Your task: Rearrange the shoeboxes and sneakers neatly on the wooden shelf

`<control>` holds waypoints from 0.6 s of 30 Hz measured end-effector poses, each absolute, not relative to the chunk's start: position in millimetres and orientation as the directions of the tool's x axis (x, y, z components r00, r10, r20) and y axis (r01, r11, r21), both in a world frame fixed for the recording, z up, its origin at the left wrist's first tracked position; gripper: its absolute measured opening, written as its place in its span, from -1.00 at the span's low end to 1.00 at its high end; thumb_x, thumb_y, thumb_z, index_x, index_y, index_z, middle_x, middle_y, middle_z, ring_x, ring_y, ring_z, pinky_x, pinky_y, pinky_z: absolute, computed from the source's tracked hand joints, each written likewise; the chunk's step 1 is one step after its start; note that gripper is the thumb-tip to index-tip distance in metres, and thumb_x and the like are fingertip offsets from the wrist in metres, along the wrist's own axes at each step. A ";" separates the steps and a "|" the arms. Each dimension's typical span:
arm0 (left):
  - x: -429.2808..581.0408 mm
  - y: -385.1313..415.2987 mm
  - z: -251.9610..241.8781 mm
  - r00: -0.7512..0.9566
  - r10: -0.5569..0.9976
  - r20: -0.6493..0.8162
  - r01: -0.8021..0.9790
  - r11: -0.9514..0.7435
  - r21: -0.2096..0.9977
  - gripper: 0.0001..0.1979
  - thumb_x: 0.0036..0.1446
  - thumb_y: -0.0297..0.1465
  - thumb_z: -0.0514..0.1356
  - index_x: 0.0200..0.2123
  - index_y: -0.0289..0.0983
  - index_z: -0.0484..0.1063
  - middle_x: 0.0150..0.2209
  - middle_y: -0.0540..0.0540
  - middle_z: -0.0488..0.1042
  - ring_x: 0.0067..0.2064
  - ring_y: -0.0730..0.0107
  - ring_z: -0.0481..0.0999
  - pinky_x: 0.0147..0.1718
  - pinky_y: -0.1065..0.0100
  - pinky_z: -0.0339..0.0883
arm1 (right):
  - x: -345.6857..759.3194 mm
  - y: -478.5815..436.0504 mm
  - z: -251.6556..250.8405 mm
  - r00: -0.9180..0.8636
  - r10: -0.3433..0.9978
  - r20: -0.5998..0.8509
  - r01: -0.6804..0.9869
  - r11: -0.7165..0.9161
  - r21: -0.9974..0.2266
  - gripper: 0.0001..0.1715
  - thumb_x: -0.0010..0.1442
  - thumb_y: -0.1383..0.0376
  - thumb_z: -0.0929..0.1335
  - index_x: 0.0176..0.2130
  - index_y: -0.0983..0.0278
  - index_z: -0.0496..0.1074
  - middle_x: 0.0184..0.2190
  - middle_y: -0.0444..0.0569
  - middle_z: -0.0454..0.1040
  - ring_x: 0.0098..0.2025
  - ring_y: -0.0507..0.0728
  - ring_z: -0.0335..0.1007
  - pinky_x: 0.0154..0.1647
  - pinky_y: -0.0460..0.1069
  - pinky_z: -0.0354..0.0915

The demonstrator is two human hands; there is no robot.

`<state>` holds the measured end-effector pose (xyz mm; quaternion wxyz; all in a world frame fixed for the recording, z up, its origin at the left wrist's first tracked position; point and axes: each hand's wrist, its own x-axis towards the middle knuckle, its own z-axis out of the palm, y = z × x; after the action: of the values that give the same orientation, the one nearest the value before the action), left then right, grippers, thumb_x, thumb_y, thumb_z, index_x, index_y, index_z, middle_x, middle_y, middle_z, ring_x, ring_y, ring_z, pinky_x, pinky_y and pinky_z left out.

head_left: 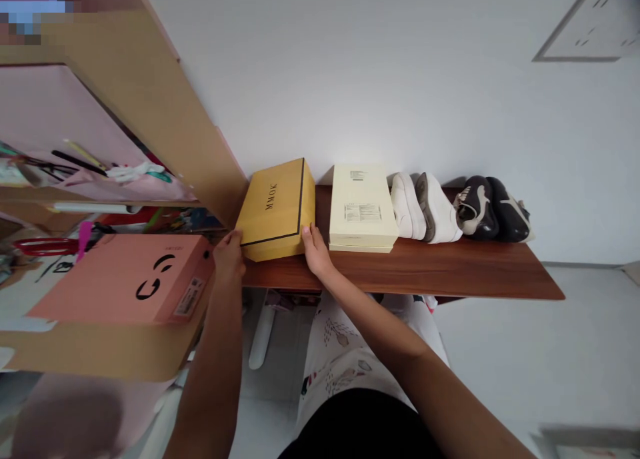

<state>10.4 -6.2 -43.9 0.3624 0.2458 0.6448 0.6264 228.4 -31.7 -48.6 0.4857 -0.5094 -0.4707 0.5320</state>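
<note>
A yellow shoe box point(277, 208) with dark lettering on its lid rests on the left end of a brown wooden shelf point(440, 269). My left hand point(229, 254) grips the box's near left corner. My right hand point(316, 248) presses on its near right corner, fingers closed against the side. Both hands hold the box between them.
A cream shoe box point(361, 208) stands just right of the yellow one, then a pair of white sneakers point(424, 208) and a pair of dark sneakers point(493, 208). A pink shoe box point(125, 279) lies on a tan surface at the left, by cluttered pink shelving point(75, 172).
</note>
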 end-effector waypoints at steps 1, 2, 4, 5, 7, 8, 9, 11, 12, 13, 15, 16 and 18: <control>13.8 -5.8 -43.5 -0.639 0.759 -0.126 -0.104 0.077 0.992 -0.69 0.13 -0.32 0.28 -0.05 -0.26 0.57 -0.08 -0.12 0.63 0.05 0.25 0.58 0.05 0.24 0.49 | 229.0 -30.5 -49.3 -0.017 0.995 -0.096 -0.033 -0.097 -0.995 0.19 0.24 -0.42 0.17 0.47 0.31 0.11 0.51 0.07 0.02 0.57 0.24 -0.21 0.55 0.15 -0.25; 17.3 -4.9 -42.8 -0.668 0.739 -0.090 -0.072 0.056 0.996 -0.69 0.12 -0.32 0.29 -0.07 -0.28 0.58 -0.09 -0.13 0.64 0.04 0.23 0.58 0.07 0.22 0.48 | 229.7 -29.2 -49.8 -0.023 0.994 -0.107 -0.030 -0.107 -0.994 0.19 0.23 -0.42 0.18 0.48 0.30 0.11 0.51 0.07 0.04 0.57 0.24 -0.20 0.55 0.16 -0.24; 23.7 -1.6 -40.9 -0.682 0.730 -0.043 -0.032 0.029 0.999 -0.69 0.09 -0.31 0.31 -0.10 -0.30 0.60 -0.11 -0.14 0.64 0.02 0.21 0.59 0.09 0.19 0.46 | 230.7 -26.8 -50.7 -0.032 0.992 -0.123 -0.029 -0.124 -0.992 0.15 0.23 -0.40 0.21 0.46 0.27 0.14 0.48 0.06 0.12 0.56 0.25 -0.14 0.55 0.15 -0.21; 26.1 0.6 -40.2 -0.681 0.731 -0.033 -0.021 0.025 0.999 -0.69 0.08 -0.31 0.32 -0.11 -0.30 0.61 -0.12 -0.14 0.64 0.01 0.20 0.59 0.09 0.19 0.46 | 230.9 -25.7 -51.2 -0.036 0.991 -0.129 -0.029 -0.130 -0.991 0.13 0.23 -0.39 0.23 0.45 0.25 0.16 0.46 0.05 0.18 0.55 0.25 -0.10 0.55 0.14 -0.19; 28.7 5.9 -39.9 -0.689 0.724 -0.027 -0.002 0.036 0.999 -0.66 0.06 -0.30 0.34 -0.10 -0.32 0.61 -0.13 -0.15 0.64 -0.01 0.19 0.60 0.09 0.18 0.46 | 230.9 -23.6 -52.6 -0.042 0.990 -0.132 -0.024 -0.133 -0.991 0.07 0.24 -0.36 0.25 0.44 0.22 0.19 0.42 0.03 0.27 0.52 0.24 -0.02 0.54 0.11 -0.14; 28.9 8.8 -40.4 -0.694 0.720 -0.025 0.008 0.043 0.999 -0.64 0.06 -0.29 0.34 -0.08 -0.33 0.61 -0.13 -0.16 0.64 -0.02 0.19 0.61 0.09 0.18 0.46 | 230.5 -22.5 -53.5 -0.044 0.991 -0.128 -0.020 -0.129 -0.991 0.04 0.26 -0.34 0.25 0.44 0.22 0.20 0.40 0.03 0.30 0.51 0.24 0.01 0.53 0.11 -0.12; 28.6 11.7 -41.4 -0.699 0.714 -0.022 0.017 0.047 0.999 -0.61 0.05 -0.28 0.34 -0.07 -0.34 0.61 -0.13 -0.17 0.64 -0.03 0.19 0.61 0.09 0.17 0.46 | 229.9 -21.3 -54.5 -0.045 0.992 -0.122 -0.015 -0.122 -0.992 0.03 0.27 -0.33 0.25 0.44 0.22 0.19 0.39 0.03 0.31 0.51 0.24 0.03 0.53 0.12 -0.11; 27.3 17.1 -43.8 -0.707 0.707 -0.008 0.031 0.043 0.999 -0.57 0.06 -0.26 0.33 -0.03 -0.37 0.60 -0.13 -0.18 0.64 -0.04 0.20 0.61 0.08 0.18 0.46 | 228.3 -18.7 -56.6 -0.047 0.994 -0.102 -0.006 -0.102 -0.995 0.01 0.30 -0.31 0.23 0.45 0.23 0.17 0.38 0.03 0.32 0.50 0.24 0.05 0.53 0.13 -0.10; 26.6 19.5 -44.9 -0.707 0.707 -0.003 0.037 0.041 0.998 -0.56 0.06 -0.26 0.33 -0.02 -0.38 0.59 -0.13 -0.19 0.64 -0.04 0.20 0.61 0.07 0.18 0.46 | 227.5 -17.3 -57.6 -0.045 0.995 -0.094 -0.003 -0.094 -0.996 0.01 0.30 -0.30 0.22 0.45 0.23 0.15 0.39 0.03 0.31 0.50 0.24 0.05 0.53 0.13 -0.11; 26.2 21.5 -45.8 -0.709 0.705 0.002 0.043 0.040 0.998 -0.55 0.06 -0.26 0.33 -0.02 -0.40 0.59 -0.13 -0.19 0.64 -0.05 0.20 0.62 0.06 0.19 0.47 | 226.8 -15.9 -58.6 -0.040 0.995 -0.089 0.001 -0.089 -0.996 0.01 0.31 -0.30 0.21 0.46 0.23 0.14 0.40 0.03 0.29 0.50 0.24 0.04 0.53 0.13 -0.11; 26.6 24.8 -46.2 -0.705 0.709 0.006 0.049 0.040 0.998 -0.55 0.07 -0.26 0.32 -0.01 -0.41 0.59 -0.12 -0.20 0.64 -0.05 0.21 0.62 0.06 0.20 0.47 | 226.1 -12.5 -60.3 -0.023 0.996 -0.090 0.008 -0.090 -0.996 0.01 0.32 -0.30 0.20 0.46 0.24 0.13 0.42 0.04 0.25 0.51 0.24 0.01 0.54 0.14 -0.13; 27.4 26.1 -45.9 -0.702 0.713 0.007 0.051 0.040 0.998 -0.55 0.08 -0.27 0.32 -0.01 -0.41 0.58 -0.12 -0.20 0.64 -0.05 0.21 0.62 0.06 0.20 0.47 | 226.0 -10.5 -60.9 -0.014 0.996 -0.089 0.010 -0.089 -0.996 0.01 0.32 -0.30 0.20 0.46 0.25 0.13 0.43 0.05 0.23 0.52 0.24 -0.01 0.54 0.15 -0.14; 29.9 28.2 -44.7 -0.702 0.712 0.007 0.054 0.042 0.998 -0.56 0.09 -0.28 0.32 -0.01 -0.41 0.58 -0.12 -0.20 0.64 -0.06 0.22 0.62 0.06 0.19 0.47 | 226.0 -5.9 -61.3 -0.017 0.998 -0.063 0.009 -0.062 -0.998 0.01 0.34 -0.28 0.18 0.46 0.30 0.11 0.45 0.08 0.19 0.53 0.26 -0.04 0.54 0.18 -0.16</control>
<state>29.9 28.2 -44.7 0.2609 0.2843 0.6731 0.6309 226.0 -5.9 -61.3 0.4775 -0.5131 -0.4907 0.5176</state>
